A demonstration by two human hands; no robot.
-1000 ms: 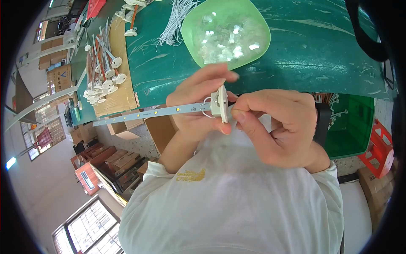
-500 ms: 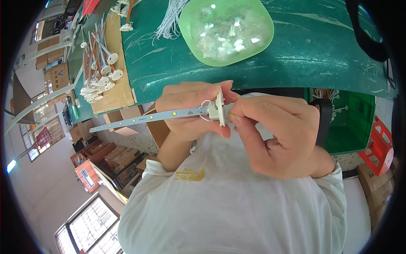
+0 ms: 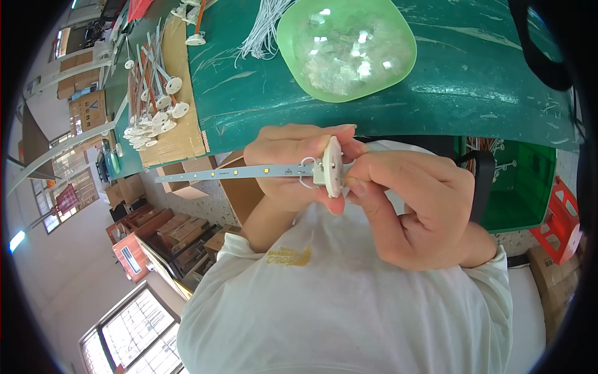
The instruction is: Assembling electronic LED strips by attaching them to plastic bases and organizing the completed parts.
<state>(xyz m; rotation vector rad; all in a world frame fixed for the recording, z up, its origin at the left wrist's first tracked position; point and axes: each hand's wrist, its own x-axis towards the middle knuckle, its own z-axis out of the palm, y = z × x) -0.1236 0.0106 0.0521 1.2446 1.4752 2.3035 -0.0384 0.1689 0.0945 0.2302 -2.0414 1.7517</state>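
Observation:
My left hand (image 3: 283, 149) grips a white round end cap (image 3: 334, 167) between thumb and fingers in front of my chest. From the cap a narrow LED strip (image 3: 233, 172) with small yellow chips runs out to the left, and thin white wires (image 3: 307, 161) loop where the two meet. My right hand (image 3: 423, 206) is closed in a pinch, thumb and forefinger tips right at the cap's outer face. Whatever lies between those fingertips is too small or hidden to make out.
A green bowl (image 3: 405, 68) of small clear pieces stands on the green table (image 3: 473, 100), beside a bundle of white wires (image 3: 260, 34). At left, several capped strips (image 3: 156, 115) lie on cardboard (image 3: 187, 134). A green crate (image 3: 523, 196) and red stool (image 3: 560, 218) are at right.
The cap has turned, so more of its outer face shows, and the strip looks shorter. Both hands keep their grip near the cap. The whole view has shifted slightly.

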